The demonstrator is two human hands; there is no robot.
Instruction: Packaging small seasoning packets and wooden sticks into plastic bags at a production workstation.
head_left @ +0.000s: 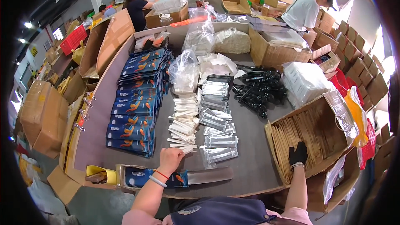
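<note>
My bare left hand (170, 161), with a bracelet and a red cord at the wrist, pinches a small white paper packet (188, 148) at the near end of a column of similar packets (183, 125). Below that wrist lies a blue printed pouch (137, 178) in a holder at the table's front edge. My right hand (298, 154), in a black glove, rests on thin wooden sticks (281, 148) inside a cardboard box (270, 141). Its fingers look apart, with nothing visible between them. Clear-wrapped flat packets (221, 154) lie between my hands.
Stacked blue pouches (130, 108) fill the table's left side. Black plastic-wrapped pieces (258, 87) and a white wrapped bundle (306, 81) lie at the right. Clear bags (183, 73) stand further back. A yellow container (101, 175) sits front left. Other people work beyond the table.
</note>
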